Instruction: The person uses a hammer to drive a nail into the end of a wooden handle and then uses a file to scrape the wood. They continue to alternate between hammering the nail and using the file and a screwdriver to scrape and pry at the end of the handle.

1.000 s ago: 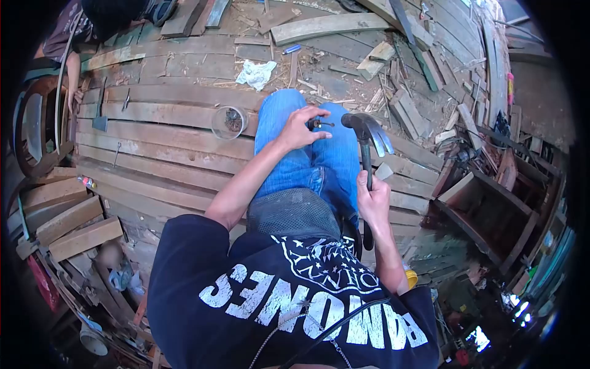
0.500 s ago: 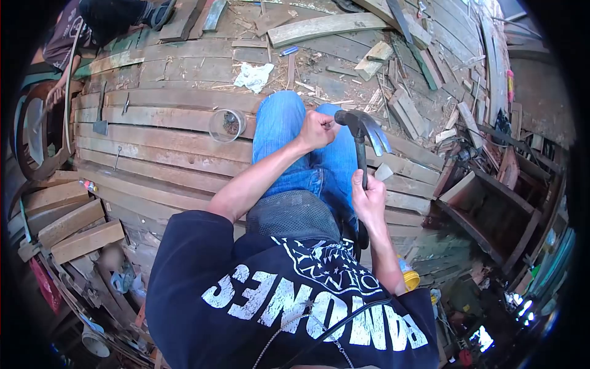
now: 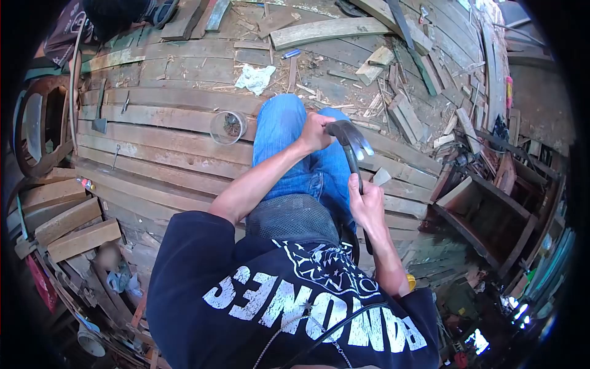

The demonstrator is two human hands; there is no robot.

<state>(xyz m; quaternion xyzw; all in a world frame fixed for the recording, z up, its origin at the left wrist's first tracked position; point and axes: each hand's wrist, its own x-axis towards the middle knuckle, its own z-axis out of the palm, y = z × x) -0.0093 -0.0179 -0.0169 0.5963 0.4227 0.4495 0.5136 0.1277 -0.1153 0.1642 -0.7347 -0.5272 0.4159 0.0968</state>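
Left hand (image 3: 316, 131): curled into a fist on the knee (image 3: 329, 165), knuckles just beside the hammer (image 3: 349, 134) head.
Right hand (image 3: 367, 206): wrapped round the hammer's handle, low on the shaft, near the body.
Hammer: head over the knee, claw pointing right.
Around: clear cup (image 3: 227, 126) on the plank floor (image 3: 160, 141) left of the legs; white rag (image 3: 255, 77) farther off.
Risk: a blow this close to the fist would likely catch fingers or knee; held so low, the head could glance off.
Hidden: whatever the fist pinched; the cup's contents were unclear; another person (image 3: 67, 37) at far left was cut off.
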